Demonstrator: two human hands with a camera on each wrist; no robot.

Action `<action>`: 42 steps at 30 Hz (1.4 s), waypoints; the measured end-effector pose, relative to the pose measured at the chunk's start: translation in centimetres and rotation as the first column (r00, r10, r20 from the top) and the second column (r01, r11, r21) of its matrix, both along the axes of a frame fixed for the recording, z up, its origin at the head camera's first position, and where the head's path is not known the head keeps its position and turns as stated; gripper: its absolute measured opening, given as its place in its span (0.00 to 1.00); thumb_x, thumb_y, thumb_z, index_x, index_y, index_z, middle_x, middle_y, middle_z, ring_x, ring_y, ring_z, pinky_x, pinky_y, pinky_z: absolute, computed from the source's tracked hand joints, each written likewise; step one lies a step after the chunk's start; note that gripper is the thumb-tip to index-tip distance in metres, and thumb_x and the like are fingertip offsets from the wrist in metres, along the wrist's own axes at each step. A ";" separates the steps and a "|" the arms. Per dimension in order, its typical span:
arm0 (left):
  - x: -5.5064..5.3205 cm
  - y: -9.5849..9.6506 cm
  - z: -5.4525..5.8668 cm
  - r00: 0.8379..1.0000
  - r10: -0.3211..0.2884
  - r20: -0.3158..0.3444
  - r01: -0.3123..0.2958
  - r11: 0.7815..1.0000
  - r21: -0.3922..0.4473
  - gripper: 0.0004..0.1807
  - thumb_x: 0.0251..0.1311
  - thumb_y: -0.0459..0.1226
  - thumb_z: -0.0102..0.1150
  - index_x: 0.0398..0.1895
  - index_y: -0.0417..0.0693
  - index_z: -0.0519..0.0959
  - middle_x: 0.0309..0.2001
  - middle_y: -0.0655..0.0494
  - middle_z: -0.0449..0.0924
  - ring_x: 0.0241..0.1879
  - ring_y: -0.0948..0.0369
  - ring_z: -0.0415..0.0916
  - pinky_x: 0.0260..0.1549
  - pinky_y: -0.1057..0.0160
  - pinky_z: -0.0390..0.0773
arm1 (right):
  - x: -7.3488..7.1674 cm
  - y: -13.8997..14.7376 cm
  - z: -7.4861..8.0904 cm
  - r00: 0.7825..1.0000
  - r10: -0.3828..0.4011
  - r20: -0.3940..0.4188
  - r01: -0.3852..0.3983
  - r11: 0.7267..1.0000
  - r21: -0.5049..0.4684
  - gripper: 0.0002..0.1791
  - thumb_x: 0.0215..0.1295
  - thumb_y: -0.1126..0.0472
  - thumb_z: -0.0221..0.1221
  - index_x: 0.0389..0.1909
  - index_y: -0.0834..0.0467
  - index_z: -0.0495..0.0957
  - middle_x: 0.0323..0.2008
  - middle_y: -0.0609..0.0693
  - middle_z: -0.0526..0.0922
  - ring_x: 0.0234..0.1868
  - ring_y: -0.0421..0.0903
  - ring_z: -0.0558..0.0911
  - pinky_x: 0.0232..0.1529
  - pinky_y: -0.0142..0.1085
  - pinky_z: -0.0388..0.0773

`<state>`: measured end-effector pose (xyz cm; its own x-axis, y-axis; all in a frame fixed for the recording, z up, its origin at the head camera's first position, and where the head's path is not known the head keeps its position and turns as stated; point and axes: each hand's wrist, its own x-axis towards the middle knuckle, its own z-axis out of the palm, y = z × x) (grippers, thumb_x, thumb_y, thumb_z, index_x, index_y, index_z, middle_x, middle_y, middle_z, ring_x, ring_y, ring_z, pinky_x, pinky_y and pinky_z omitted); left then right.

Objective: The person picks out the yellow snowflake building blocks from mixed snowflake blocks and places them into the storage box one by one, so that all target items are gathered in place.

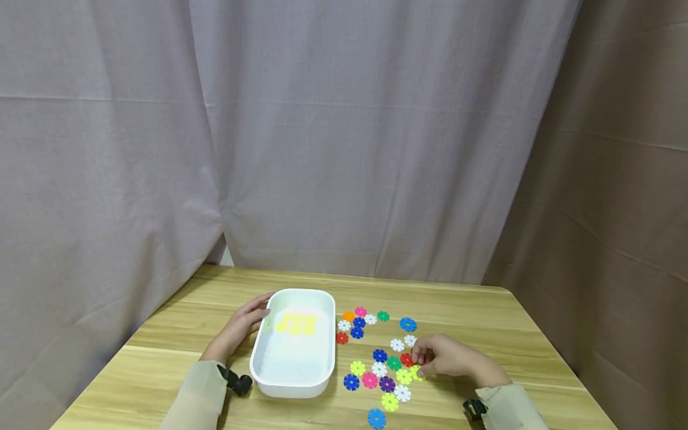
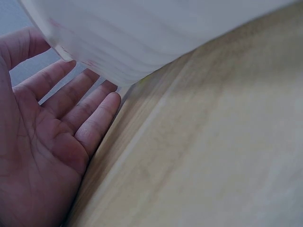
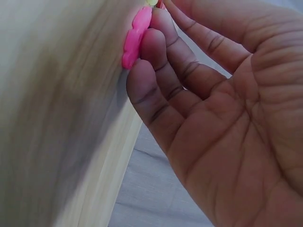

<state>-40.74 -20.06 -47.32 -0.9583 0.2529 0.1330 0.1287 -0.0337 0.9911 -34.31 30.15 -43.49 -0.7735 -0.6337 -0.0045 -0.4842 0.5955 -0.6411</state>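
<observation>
A white rectangular bin [image 1: 292, 364] stands left of centre with several yellow flower-shaped discs [image 1: 297, 323] on its floor. My left hand [image 1: 244, 325] is at the bin's left side. In the left wrist view its fingers [image 2: 94, 113] are nearly straight, tips right at the outer wall. On the right, my right hand [image 1: 451, 358] is low over the scattered discs, thumb and index finger pinching a yellow disc [image 1: 415, 373]. A red disc [image 1: 407, 359] lies beside the fingertips. In the right wrist view a pink disc [image 3: 137, 35] shows edge-on against the other fingertips.
Several notched plastic discs lie on the wooden table [image 1: 484, 310] between bin and right hand, among them a purple disc [image 1: 387, 384], a green disc [image 1: 383, 316] and a light blue disc [image 1: 377, 418]. Grey curtains [image 1: 344, 149] hang behind and at both sides.
</observation>
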 end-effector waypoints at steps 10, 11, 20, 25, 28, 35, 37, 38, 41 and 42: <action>0.0 0.0 -0.1 1.000 0.005 0.000 -0.005 1.000 0.000 0.29 0.73 0.35 0.51 0.76 0.47 0.64 0.71 0.39 0.66 0.66 0.46 0.69 0.56 0.62 0.78 | 0.1 -0.1 0.2 1.000 0.007 -0.003 -0.006 1.000 0.011 0.12 0.54 0.67 0.72 0.36 0.60 0.80 0.32 0.51 0.80 0.33 0.41 0.77 0.34 0.32 0.78; 0.0 0.0 -0.1 1.000 0.007 0.000 -0.007 1.000 -0.001 0.29 0.73 0.35 0.51 0.76 0.47 0.64 0.71 0.39 0.66 0.66 0.46 0.69 0.56 0.62 0.79 | 0.1 -0.1 0.2 1.000 0.006 -0.003 -0.006 1.000 0.013 0.12 0.54 0.66 0.72 0.36 0.59 0.80 0.32 0.50 0.80 0.33 0.40 0.77 0.34 0.32 0.78; 0.1 0.0 0.0 1.000 0.000 0.004 0.000 1.000 0.001 0.29 0.73 0.36 0.51 0.76 0.47 0.64 0.71 0.39 0.66 0.66 0.46 0.69 0.56 0.62 0.79 | 0.3 0.1 0.4 1.000 0.001 0.028 -0.001 1.000 0.002 0.13 0.53 0.66 0.73 0.37 0.60 0.81 0.33 0.52 0.80 0.35 0.45 0.77 0.35 0.32 0.79; 0.0 0.0 0.0 1.000 -0.001 0.003 0.001 1.000 0.001 0.28 0.73 0.35 0.51 0.76 0.47 0.64 0.70 0.38 0.66 0.66 0.45 0.69 0.57 0.62 0.78 | 0.4 0.0 0.5 1.000 0.015 0.025 -0.016 1.000 0.008 0.13 0.52 0.65 0.74 0.37 0.59 0.81 0.33 0.52 0.80 0.35 0.48 0.78 0.34 0.32 0.79; 0.0 0.0 0.0 1.000 -0.003 0.001 0.003 1.000 -0.004 0.28 0.74 0.35 0.50 0.76 0.47 0.64 0.70 0.38 0.67 0.66 0.45 0.69 0.57 0.61 0.78 | 0.4 -0.1 0.5 1.000 0.027 0.016 -0.027 1.000 0.013 0.13 0.53 0.65 0.74 0.37 0.58 0.81 0.32 0.52 0.80 0.34 0.45 0.77 0.34 0.32 0.79; -0.1 -0.1 -0.1 1.000 -0.008 -0.003 0.008 1.000 -0.010 0.28 0.74 0.36 0.50 0.76 0.47 0.64 0.70 0.38 0.67 0.66 0.45 0.69 0.57 0.61 0.78 | 0.4 -0.3 0.3 0.999 0.006 0.034 -0.006 1.000 0.025 0.13 0.53 0.66 0.74 0.36 0.58 0.80 0.32 0.52 0.79 0.32 0.41 0.75 0.32 0.32 0.77; -0.1 -0.1 -0.2 1.000 -0.010 -0.006 0.010 1.000 -0.008 0.28 0.73 0.36 0.51 0.76 0.47 0.64 0.70 0.38 0.67 0.66 0.45 0.70 0.57 0.60 0.78 | 0.4 -0.3 0.3 0.999 -0.001 0.040 0.000 1.000 0.025 0.13 0.53 0.66 0.74 0.36 0.58 0.79 0.32 0.52 0.79 0.32 0.42 0.75 0.32 0.32 0.77; -0.1 -0.1 -0.2 1.000 -0.010 -0.007 0.010 1.000 -0.005 0.28 0.73 0.36 0.51 0.76 0.47 0.64 0.69 0.37 0.67 0.66 0.45 0.70 0.58 0.60 0.78 | 0.4 -0.2 0.3 0.999 -0.004 0.044 0.003 1.000 0.024 0.13 0.53 0.66 0.74 0.36 0.58 0.79 0.32 0.52 0.79 0.32 0.42 0.75 0.31 0.32 0.76; -0.1 -0.1 -0.2 1.000 -0.010 -0.007 0.010 1.000 -0.002 0.29 0.73 0.36 0.52 0.75 0.47 0.64 0.69 0.37 0.67 0.66 0.45 0.70 0.58 0.61 0.78 | 0.3 -0.2 0.2 0.999 -0.010 0.050 0.009 1.000 0.022 0.14 0.52 0.66 0.74 0.35 0.58 0.78 0.32 0.52 0.78 0.32 0.42 0.75 0.32 0.32 0.76; -0.1 -0.1 -0.2 1.000 -0.010 -0.007 0.010 1.000 -0.002 0.29 0.73 0.36 0.52 0.76 0.47 0.64 0.69 0.37 0.67 0.66 0.45 0.70 0.57 0.61 0.78 | 0.3 -0.2 0.2 0.999 -0.010 0.050 0.009 1.000 0.019 0.15 0.52 0.66 0.74 0.35 0.58 0.78 0.32 0.52 0.78 0.32 0.42 0.75 0.32 0.32 0.76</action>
